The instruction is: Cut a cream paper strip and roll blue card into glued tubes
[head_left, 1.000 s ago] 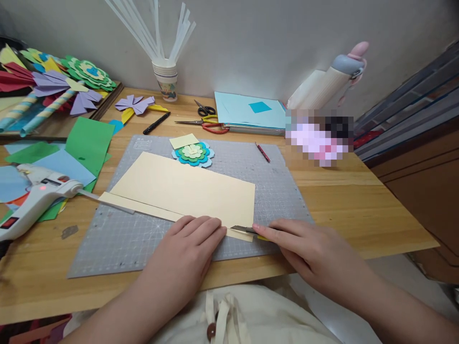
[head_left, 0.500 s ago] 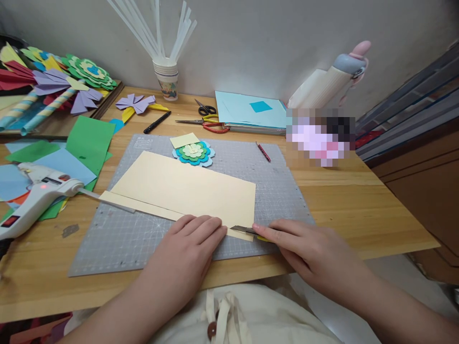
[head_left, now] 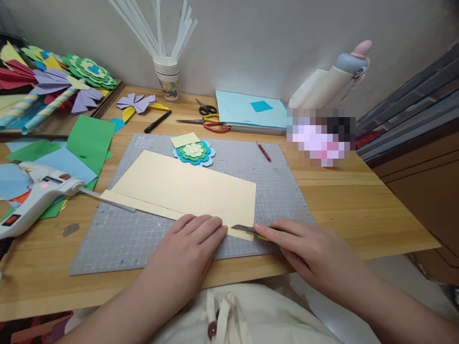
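A pale yellow paper sheet [head_left: 190, 184] lies on the grey cutting mat [head_left: 114, 248]. A narrow strip [head_left: 143, 202] runs along its front edge, set off by a line; whether it is fully separate I cannot tell. My left hand [head_left: 195, 243] rests over this strip, fingers side by side and pressing down, fingertips partly hidden. In my right hand [head_left: 308, 246] is a utility knife [head_left: 244, 229], with its blade lying low over the paper near the right end of the strip and the forefinger along its top. Behind the sheet sits a layered paper flower [head_left: 195, 154].
A glue gun [head_left: 46, 188] lies at the left, its glue stick [head_left: 107, 199] reaching onto the mat. Scissors [head_left: 206, 123], a black pen [head_left: 158, 122], a red pen-like tool [head_left: 264, 151] and a stacked paper cup [head_left: 168, 81] holding glue sticks are farther back.
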The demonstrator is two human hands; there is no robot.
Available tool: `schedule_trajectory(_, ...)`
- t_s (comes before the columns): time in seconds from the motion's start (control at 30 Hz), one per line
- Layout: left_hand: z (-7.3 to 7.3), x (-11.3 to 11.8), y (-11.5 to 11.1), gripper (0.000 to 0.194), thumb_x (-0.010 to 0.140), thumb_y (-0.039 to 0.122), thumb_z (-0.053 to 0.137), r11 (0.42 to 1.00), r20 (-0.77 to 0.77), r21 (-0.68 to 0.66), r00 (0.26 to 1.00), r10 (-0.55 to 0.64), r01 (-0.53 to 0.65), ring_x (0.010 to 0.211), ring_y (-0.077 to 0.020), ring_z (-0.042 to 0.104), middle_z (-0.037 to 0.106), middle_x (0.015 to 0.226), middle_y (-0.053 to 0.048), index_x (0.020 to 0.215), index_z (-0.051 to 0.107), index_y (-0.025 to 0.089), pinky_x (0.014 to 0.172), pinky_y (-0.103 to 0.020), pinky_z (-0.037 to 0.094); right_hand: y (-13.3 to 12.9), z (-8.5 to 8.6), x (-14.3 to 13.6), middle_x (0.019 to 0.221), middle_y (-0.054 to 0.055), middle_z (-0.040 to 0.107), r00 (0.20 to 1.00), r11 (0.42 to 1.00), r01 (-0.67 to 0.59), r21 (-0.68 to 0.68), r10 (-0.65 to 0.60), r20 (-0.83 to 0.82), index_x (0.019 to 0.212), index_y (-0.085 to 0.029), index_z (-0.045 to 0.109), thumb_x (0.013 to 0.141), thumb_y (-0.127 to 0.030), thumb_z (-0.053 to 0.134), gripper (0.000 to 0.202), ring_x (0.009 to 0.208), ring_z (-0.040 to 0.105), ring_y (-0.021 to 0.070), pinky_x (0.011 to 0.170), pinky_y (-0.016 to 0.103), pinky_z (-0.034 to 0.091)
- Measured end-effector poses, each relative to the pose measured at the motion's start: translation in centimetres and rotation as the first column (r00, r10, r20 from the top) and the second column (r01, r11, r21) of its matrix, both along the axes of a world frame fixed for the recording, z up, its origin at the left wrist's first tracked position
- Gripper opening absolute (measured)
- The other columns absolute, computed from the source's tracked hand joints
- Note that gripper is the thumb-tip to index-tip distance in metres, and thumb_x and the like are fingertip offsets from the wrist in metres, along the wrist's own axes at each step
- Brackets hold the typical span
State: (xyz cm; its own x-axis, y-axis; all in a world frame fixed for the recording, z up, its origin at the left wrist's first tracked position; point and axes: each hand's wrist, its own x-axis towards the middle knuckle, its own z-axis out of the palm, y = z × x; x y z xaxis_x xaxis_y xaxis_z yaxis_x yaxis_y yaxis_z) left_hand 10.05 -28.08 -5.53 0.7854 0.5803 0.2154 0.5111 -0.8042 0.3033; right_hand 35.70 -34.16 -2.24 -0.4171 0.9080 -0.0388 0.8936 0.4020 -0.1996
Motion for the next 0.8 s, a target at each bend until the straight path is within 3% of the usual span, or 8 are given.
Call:
schedule_trajectory(0.13, 0.1, 0.0, 0.0, 0.039, 0.086, 0.007, 0.045, 1.000, -0.030, 0.004, 1.000, -0.006, 0.006, 0.108, -0.0186, 0.054, 0.062, 0.119, -0.002, 0.121, 0.054, 0.021, 0.092, -0.036, 0.036, -0.3, 0.6, -0.3, 0.111, 0.004, 0.065, 0.988, 0.991, -0.078, 0.111, 0.062, 0.139, 0.134, -0.030, 0.047, 0.083, -0.003, 0.041, 0.058, 0.081, 0.062, 0.0205, 0.060, 0.031, 0.046)
schedule_trajectory(0.3, 0.1, 0.0, 0.0, 0.037, 0.087, 0.009, 0.045, 1.000, -0.037, 0.014, 0.999, 0.000, 0.001, 0.109, -0.0174, 0.054, 0.062, 0.119, -0.001, 0.121, 0.054, 0.022, 0.093, -0.036, 0.034, 0.1, 2.4, -1.0, 0.101, 0.004, 0.064, 0.934, 0.976, -0.204, 0.081, 0.169, 0.314, 0.137, -0.026, 0.044, 0.074, -0.004, 0.049, 0.067, 0.073, 0.057, 0.0209, 0.055, 0.031, 0.040)
schedule_trajectory(0.5, 0.2, 0.3, -0.1, 0.038, 0.086, 0.008, 0.043, 0.998, -0.028, 0.048, 0.999, 0.044, -0.042, 0.104, -0.0167, 0.057, 0.064, 0.117, 0.000, 0.118, 0.055, 0.023, 0.094, -0.037, 0.033, 0.9, 3.7, -1.4, 0.089, 0.002, 0.062, 0.893, 0.955, -0.287, 0.080, 0.236, 0.384, 0.134, -0.022, 0.046, 0.073, -0.005, 0.052, 0.064, 0.067, 0.053, 0.0195, 0.051, 0.030, 0.033)
schedule_trajectory(0.8, 0.2, 0.2, 0.0, 0.038, 0.085, 0.008, 0.043, 0.998, -0.034, 0.033, 0.998, 0.046, -0.045, 0.105, -0.0167, 0.057, 0.063, 0.118, 0.000, 0.117, 0.056, 0.024, 0.095, -0.037, 0.033, 0.8, 3.6, -1.1, 0.087, 0.002, 0.061, 0.881, 0.945, -0.319, 0.071, 0.268, 0.390, 0.135, -0.020, 0.043, 0.075, -0.007, 0.054, 0.063, 0.066, 0.052, 0.0187, 0.052, 0.030, 0.031)
